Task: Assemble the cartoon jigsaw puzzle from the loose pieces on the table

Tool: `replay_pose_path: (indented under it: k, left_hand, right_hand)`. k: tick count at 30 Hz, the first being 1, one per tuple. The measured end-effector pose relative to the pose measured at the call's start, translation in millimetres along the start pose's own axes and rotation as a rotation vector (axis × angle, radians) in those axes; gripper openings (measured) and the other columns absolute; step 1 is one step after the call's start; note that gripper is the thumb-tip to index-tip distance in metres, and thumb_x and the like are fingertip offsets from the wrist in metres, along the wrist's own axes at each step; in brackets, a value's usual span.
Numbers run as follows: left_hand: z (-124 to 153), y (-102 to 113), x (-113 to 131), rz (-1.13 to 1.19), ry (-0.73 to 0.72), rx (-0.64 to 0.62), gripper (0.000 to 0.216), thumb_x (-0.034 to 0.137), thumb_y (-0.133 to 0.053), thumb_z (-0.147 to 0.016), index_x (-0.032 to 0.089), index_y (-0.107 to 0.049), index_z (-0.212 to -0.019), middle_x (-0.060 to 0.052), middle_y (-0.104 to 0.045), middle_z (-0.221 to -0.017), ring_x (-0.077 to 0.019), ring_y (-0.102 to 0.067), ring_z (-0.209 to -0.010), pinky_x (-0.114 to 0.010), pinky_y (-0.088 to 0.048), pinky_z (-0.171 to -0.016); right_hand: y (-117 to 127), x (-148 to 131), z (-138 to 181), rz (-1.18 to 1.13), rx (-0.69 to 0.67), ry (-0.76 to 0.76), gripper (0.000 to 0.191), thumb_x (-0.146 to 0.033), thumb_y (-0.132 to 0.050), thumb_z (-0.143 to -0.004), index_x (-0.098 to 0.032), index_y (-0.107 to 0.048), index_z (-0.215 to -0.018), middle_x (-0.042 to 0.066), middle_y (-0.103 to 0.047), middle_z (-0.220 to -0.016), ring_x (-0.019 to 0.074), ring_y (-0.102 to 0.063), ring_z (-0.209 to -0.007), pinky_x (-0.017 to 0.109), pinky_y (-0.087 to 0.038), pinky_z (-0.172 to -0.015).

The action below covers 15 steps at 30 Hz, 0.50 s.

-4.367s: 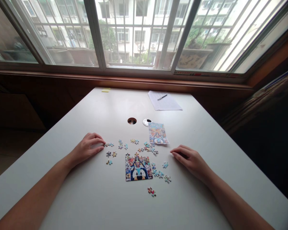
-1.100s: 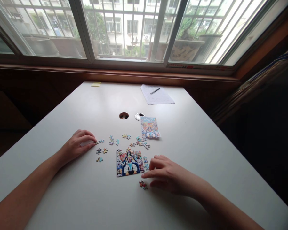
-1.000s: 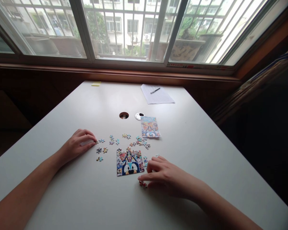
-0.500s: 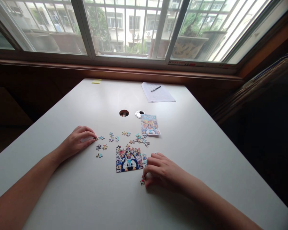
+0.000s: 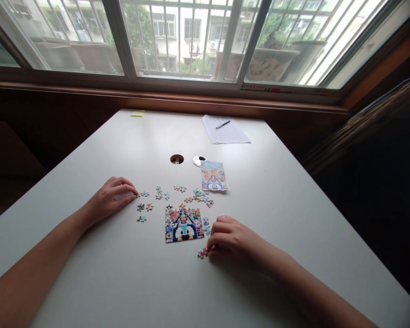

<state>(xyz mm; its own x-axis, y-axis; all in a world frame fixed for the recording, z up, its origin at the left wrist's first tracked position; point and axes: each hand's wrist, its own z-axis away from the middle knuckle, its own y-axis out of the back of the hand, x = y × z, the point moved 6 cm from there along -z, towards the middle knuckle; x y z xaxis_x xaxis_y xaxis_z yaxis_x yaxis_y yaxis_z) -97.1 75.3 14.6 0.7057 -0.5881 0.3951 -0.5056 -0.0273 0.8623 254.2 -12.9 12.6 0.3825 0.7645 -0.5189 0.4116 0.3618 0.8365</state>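
Note:
A partly built colourful jigsaw (image 5: pixel 184 224) with a blue cartoon face lies on the white table (image 5: pixel 130 282). My right hand (image 5: pixel 229 239) rests just right of it, fingers curled, thumb and fingertips pinching a small reddish puzzle piece (image 5: pixel 202 253) on the tabletop. My left hand (image 5: pixel 110 199) lies to the left with its fingers bent, fingertips touching the table beside several loose pieces (image 5: pixel 144 206); nothing shows in it. More loose pieces (image 5: pixel 200 198) are scattered behind the jigsaw. A small reference picture card (image 5: pixel 213 176) lies beyond them.
A round cable hole (image 5: pixel 176 159) and its loose cap (image 5: pixel 198 160) sit mid-table. A sheet of paper (image 5: pixel 226 131) with a pen (image 5: pixel 222 124) lies at the far edge, a yellow sticky note (image 5: pixel 137 114) at the far left. Windows run behind; a dark seat stands at right.
My right hand came in from the right of the jigsaw to the reddish piece below it and curled its fingers onto it. My left hand stayed put.

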Motion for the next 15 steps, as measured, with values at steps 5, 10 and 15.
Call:
replay_pose_path:
  k: [5,10,15]
  left_hand:
    - [-0.3,0.0,-0.8,0.006,0.007,-0.004,0.022,0.043,-0.06,-0.094,0.027,-0.074,-0.101,-0.005,-0.066,-0.108,-0.0217,-0.058,-0.101,-0.035,-0.048,-0.093]
    - [0.3,-0.7,-1.7,0.006,0.004,-0.005,0.021,0.041,-0.06,-0.094,0.027,-0.073,-0.102,-0.005,-0.066,-0.109,-0.022,-0.058,-0.103,-0.035,-0.048,-0.093]
    - [0.5,-0.7,-1.4,-0.009,0.011,-0.003,0.022,0.042,-0.059,-0.094,0.027,-0.073,-0.101,-0.005,-0.066,-0.109,-0.0222,-0.058,-0.103,-0.036,-0.048,-0.094]
  right_hand:
    - [3.8,-2.9,1.6,-0.063,-0.038,-0.008,0.011,-0.029,-0.065,-0.094,-0.024,-0.072,-0.1,0.006,-0.067,-0.09,0.0177,-0.056,-0.084,0.032,-0.042,-0.08]
    - [5.0,-3.8,3.1,-0.067,-0.036,0.014,0.013,-0.03,-0.064,-0.095,-0.024,-0.073,-0.101,0.006,-0.067,-0.09,0.0179,-0.055,-0.083,0.033,-0.042,-0.08]
    - [5.0,-4.5,1.8,-0.032,-0.024,0.004,0.016,-0.035,-0.064,-0.094,-0.024,-0.072,-0.102,0.006,-0.066,-0.089,0.0187,-0.055,-0.084,0.033,-0.042,-0.08]
